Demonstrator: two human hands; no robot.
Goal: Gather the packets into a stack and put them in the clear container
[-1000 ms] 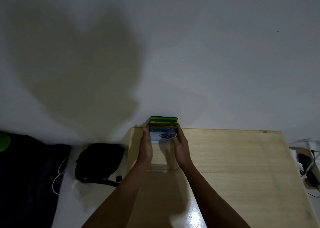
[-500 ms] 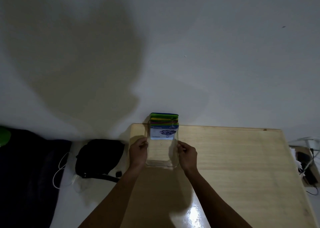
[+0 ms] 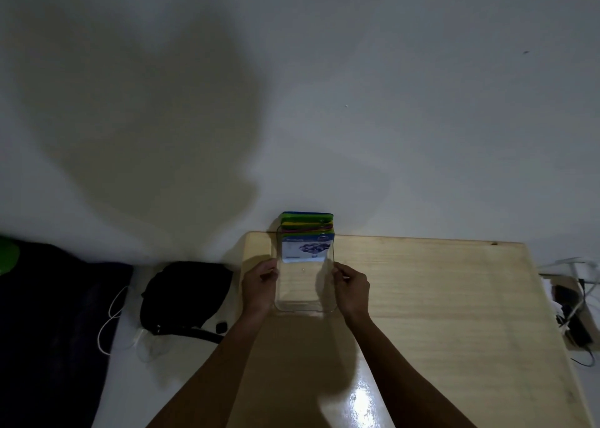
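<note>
Beside container [image 3: 304, 293], flanking hands [image 3: 305, 286]

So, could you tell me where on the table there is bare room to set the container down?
The wooden table is bare right of the right hand, out to its right edge, and also nearer the person between the forearms. The far left corner is crowded: the clear container, its packets and the left hand.

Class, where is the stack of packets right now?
The stack of packets stands at the far end of the clear container, at the table's far edge by the wall.
</note>
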